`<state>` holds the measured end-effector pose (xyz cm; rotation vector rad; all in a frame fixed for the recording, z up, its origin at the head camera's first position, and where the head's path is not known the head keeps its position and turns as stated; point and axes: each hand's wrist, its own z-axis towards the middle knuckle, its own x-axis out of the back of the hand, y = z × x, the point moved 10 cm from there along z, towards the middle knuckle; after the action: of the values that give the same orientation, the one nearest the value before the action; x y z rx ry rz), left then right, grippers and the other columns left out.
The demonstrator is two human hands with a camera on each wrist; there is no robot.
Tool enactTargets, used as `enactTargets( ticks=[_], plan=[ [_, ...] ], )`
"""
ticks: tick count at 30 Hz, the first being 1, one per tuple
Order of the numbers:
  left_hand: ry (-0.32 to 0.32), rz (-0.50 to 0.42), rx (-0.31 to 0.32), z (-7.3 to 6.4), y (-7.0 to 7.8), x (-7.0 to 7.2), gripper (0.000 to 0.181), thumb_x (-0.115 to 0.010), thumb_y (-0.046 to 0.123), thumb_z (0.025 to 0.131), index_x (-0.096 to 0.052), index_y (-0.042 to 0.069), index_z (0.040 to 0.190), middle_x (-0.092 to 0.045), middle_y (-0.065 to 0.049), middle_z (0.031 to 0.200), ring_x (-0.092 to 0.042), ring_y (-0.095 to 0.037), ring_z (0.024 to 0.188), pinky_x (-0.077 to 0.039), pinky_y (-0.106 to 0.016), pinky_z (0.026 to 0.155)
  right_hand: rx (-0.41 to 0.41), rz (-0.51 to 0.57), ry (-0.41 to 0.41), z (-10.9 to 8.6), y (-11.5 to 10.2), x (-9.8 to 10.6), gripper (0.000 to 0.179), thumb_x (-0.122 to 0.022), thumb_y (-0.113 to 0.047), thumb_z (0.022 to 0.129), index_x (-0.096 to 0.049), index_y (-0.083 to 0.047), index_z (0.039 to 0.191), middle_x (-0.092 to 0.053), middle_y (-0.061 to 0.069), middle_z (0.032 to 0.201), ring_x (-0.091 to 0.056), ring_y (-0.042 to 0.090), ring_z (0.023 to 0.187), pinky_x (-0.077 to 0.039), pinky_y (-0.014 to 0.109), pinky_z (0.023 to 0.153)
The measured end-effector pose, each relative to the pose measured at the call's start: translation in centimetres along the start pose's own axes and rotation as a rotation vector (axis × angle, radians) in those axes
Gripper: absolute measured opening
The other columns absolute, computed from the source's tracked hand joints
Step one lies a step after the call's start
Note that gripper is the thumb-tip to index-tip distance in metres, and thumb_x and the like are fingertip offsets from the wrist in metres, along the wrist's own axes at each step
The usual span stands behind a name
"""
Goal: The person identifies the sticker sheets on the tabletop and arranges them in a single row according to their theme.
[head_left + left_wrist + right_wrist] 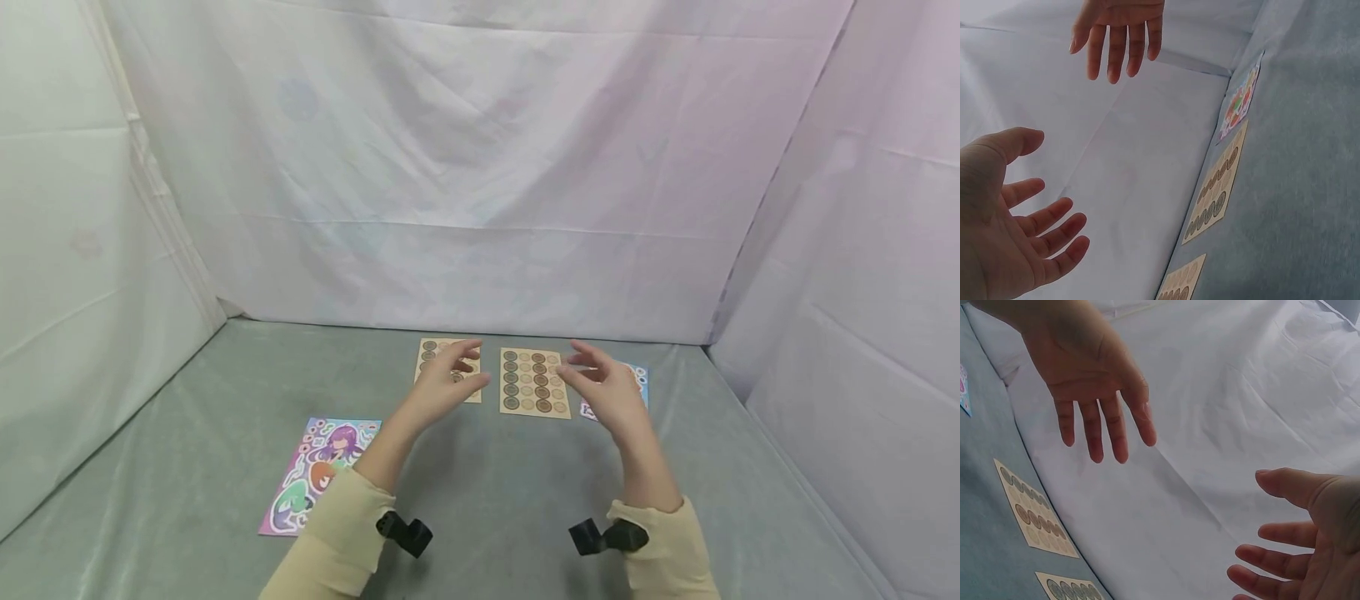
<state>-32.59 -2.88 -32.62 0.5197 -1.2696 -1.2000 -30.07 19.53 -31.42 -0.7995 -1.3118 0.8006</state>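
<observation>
Both hands are raised over the table with nothing in them. In the head view my left hand overlaps a tan sheet of round stickers, its fingers spread and loosely bent. My right hand is level with it, overlapping a blue-edged colourful sticker sheet. Between the hands lies a second tan sheet of round stickers, in brown and pale columns. Under the left forearm, a colourful sticker sheet with cartoon figures is partly covered. The wrist views show the two palms facing each other, well apart.
A grey-green cloth covers the table. White fabric hangs as a wall at the back and on both sides. Black wrist cameras are strapped over the cream sleeves.
</observation>
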Motion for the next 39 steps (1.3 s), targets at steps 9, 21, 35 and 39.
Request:
enactTargets(
  ticks=[9,21,35,39],
  plan=[
    [-0.026,-0.054,0.037,1.0,0.0,-2.5,0.056,-0.068,0.026,0.089,-0.047,0.013,0.14,-0.055,-0.01,0.127,-0.055,-0.027,0.11,-0.051,-0.041,0.08,-0.007,0.057,0.048,0.1,0.6,1.8,0.066,-0.068,-0.038,0.088,-0.044,-0.014,0.144,-0.054,0.013,0.131,-0.049,0.029,0.122,-0.043,0.045,0.098],
    [-0.043,-0.072,0.042,1.9,-0.6,-6.1,0.055,-0.067,0.026,0.089,-0.049,0.01,0.139,-0.056,-0.012,0.126,-0.055,-0.029,0.11,-0.051,-0.038,0.079,-0.035,0.069,0.089,0.5,2.2,3.5,0.064,-0.065,-0.035,0.091,-0.041,-0.011,0.146,-0.051,0.015,0.134,-0.044,0.032,0.127,-0.036,0.05,0.103],
    [-0.061,-0.146,0.033,3.1,-0.8,-10.1,0.053,-0.067,0.02,0.089,-0.05,0.008,0.137,-0.058,-0.01,0.122,-0.055,-0.034,0.11,-0.051,-0.035,0.08,-0.096,0.105,0.141,0.6,4.3,5.8,0.066,-0.061,-0.037,0.093,-0.036,-0.012,0.149,-0.046,0.018,0.139,-0.04,0.033,0.127,-0.035,0.05,0.103],
    [-0.062,-0.184,0.041,3.2,-0.8,-11.0,0.053,-0.068,0.018,0.088,-0.051,0.009,0.137,-0.057,-0.012,0.123,-0.055,-0.034,0.11,-0.051,-0.035,0.08,-0.107,0.105,0.154,0.7,5.0,6.3,0.067,-0.061,-0.038,0.093,-0.035,-0.013,0.149,-0.045,0.018,0.14,-0.04,0.033,0.125,-0.036,0.048,0.101]
  ],
)
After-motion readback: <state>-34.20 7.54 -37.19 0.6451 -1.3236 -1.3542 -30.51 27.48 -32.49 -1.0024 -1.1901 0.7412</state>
